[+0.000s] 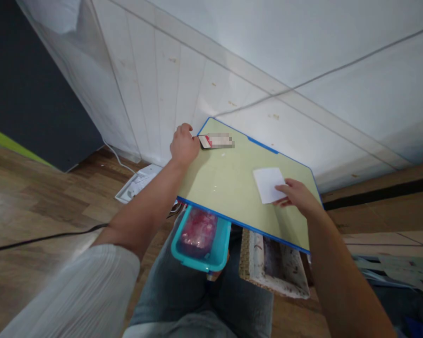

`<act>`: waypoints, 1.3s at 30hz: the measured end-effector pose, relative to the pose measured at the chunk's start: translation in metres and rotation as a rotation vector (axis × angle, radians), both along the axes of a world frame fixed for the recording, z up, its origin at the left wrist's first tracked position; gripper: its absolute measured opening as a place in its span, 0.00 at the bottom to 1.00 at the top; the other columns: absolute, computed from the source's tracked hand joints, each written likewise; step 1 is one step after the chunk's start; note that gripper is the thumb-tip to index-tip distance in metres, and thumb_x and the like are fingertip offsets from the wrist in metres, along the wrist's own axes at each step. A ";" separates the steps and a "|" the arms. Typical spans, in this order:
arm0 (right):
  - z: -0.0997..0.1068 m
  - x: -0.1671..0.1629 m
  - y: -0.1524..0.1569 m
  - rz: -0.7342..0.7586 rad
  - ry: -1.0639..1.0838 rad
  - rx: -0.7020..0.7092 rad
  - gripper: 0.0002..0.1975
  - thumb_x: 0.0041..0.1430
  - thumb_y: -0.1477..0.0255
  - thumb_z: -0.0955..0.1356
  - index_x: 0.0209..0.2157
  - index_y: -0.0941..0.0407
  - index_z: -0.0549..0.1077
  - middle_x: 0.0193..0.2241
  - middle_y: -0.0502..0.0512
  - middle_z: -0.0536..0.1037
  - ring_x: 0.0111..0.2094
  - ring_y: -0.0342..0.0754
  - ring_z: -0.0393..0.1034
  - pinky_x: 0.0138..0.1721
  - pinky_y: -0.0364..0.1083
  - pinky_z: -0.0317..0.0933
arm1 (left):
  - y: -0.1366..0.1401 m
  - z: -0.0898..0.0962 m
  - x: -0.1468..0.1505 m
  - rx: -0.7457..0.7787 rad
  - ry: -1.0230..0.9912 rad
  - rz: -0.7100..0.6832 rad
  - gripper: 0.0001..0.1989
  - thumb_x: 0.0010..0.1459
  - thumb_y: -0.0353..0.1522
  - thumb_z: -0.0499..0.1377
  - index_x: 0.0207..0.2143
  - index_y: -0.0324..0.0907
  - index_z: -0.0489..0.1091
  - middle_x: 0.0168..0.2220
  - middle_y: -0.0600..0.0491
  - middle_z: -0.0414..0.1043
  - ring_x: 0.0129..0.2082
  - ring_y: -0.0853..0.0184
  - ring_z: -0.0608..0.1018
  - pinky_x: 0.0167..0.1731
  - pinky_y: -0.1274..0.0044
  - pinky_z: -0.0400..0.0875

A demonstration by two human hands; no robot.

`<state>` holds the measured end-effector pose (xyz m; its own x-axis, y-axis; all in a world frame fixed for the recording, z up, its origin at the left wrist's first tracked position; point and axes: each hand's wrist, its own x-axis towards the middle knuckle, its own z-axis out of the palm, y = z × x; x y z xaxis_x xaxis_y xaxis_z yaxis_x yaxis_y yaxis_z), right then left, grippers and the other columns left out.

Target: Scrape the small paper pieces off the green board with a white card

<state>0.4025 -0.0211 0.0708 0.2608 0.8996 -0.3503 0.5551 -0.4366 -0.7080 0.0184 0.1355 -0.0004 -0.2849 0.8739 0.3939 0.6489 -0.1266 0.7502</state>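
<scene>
A thin white square, like a sheet of paper or card (269, 185), is pinched by one edge in my right hand (293, 195), held over the right half of a pale yellow board (232, 173) with blue edging. At the board's upper left edge is my left hand (184, 146), its fingers curled. What those fingers grip, if anything, is hidden. Right beside its thumb lies a small flat packet (205, 142), dark with red and white, partly blurred out. A few tiny white specks show on the board's surface.
Below the board's front edge sit a turquoise plastic tub (218, 258) with a shiny pinkish-red package (199, 232) and a woven basket (245, 263) with patterned lining. A white panelled wall (183, 80) rises behind. Cables (91, 230) and a white tray (125, 190) lie left; cardboard (384, 206) is right.
</scene>
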 end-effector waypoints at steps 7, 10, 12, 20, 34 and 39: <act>-0.020 -0.028 -0.023 0.007 0.103 -0.112 0.15 0.60 0.68 0.70 0.47 0.60 0.72 0.27 0.58 0.81 0.20 0.47 0.75 0.23 0.44 0.71 | -0.001 0.002 -0.002 0.015 -0.060 -0.010 0.16 0.60 0.24 0.56 0.51 0.41 0.66 0.51 0.42 0.68 0.54 0.54 0.73 0.52 0.62 0.67; -0.012 -0.078 0.010 0.191 0.077 -0.117 0.18 0.59 0.70 0.70 0.50 0.61 0.74 0.25 0.58 0.81 0.21 0.48 0.76 0.21 0.42 0.68 | -0.002 0.005 -0.004 0.027 -0.109 0.012 0.16 0.60 0.24 0.55 0.51 0.40 0.65 0.51 0.42 0.68 0.54 0.57 0.72 0.54 0.64 0.67; -0.006 -0.103 0.031 0.286 0.055 -0.137 0.18 0.58 0.71 0.71 0.50 0.61 0.75 0.25 0.58 0.82 0.21 0.48 0.77 0.20 0.41 0.66 | -0.001 0.008 -0.006 0.024 -0.141 0.035 0.16 0.61 0.24 0.54 0.51 0.40 0.65 0.49 0.43 0.69 0.52 0.59 0.73 0.54 0.65 0.67; 0.009 -0.139 0.021 0.810 0.147 -0.216 0.20 0.56 0.67 0.73 0.50 0.59 0.78 0.29 0.55 0.84 0.24 0.48 0.77 0.23 0.41 0.66 | -0.017 0.017 -0.055 0.090 -0.077 0.112 0.17 0.59 0.25 0.55 0.51 0.42 0.64 0.46 0.48 0.71 0.49 0.63 0.74 0.53 0.70 0.68; 0.009 -0.122 -0.011 0.733 0.060 0.157 0.14 0.58 0.70 0.70 0.44 0.58 0.79 0.38 0.54 0.81 0.37 0.48 0.74 0.36 0.43 0.65 | -0.181 -0.032 -0.079 -0.060 -0.183 0.086 0.18 0.60 0.39 0.56 0.52 0.48 0.65 0.48 0.48 0.73 0.45 0.61 0.79 0.41 0.70 0.78; 0.009 -0.125 -0.019 0.608 -0.024 0.270 0.14 0.59 0.71 0.68 0.46 0.58 0.79 0.40 0.55 0.82 0.39 0.49 0.74 0.40 0.45 0.65 | -0.198 -0.031 -0.082 -0.077 -0.177 0.068 0.18 0.59 0.44 0.56 0.51 0.52 0.66 0.48 0.49 0.73 0.46 0.58 0.80 0.42 0.66 0.79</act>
